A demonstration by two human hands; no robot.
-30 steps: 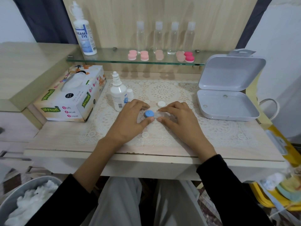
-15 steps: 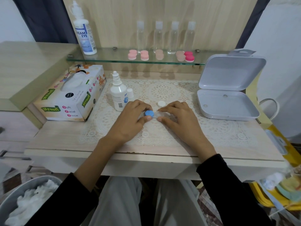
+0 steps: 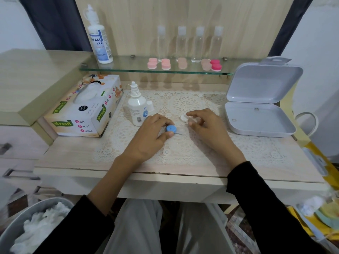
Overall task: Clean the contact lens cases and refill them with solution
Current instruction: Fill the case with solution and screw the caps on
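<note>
**Blue cap in the left hand's grip**

Lens case (image 3: 179, 132) lies on the lace mat (image 3: 183, 151), mid-table, just right of the small solution bottle (image 3: 137, 109). Left hand (image 3: 146, 139) – thumb and fingers curled round the blue cap (image 3: 170, 128) on the case's left end. Right hand (image 3: 211, 129) – fingers curled, tips at the loose white cap (image 3: 183, 117) just behind the case; whether it pinches the cap, I cannot tell. Open white box (image 3: 256, 120) stands to the right.

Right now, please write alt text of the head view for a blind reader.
A person's left hand pinches the blue cap on a clear lens case on a lace mat, while the right hand hovers at a white cap beside it. A solution bottle and a tissue box stand to the left, an open white box to the right.
</note>
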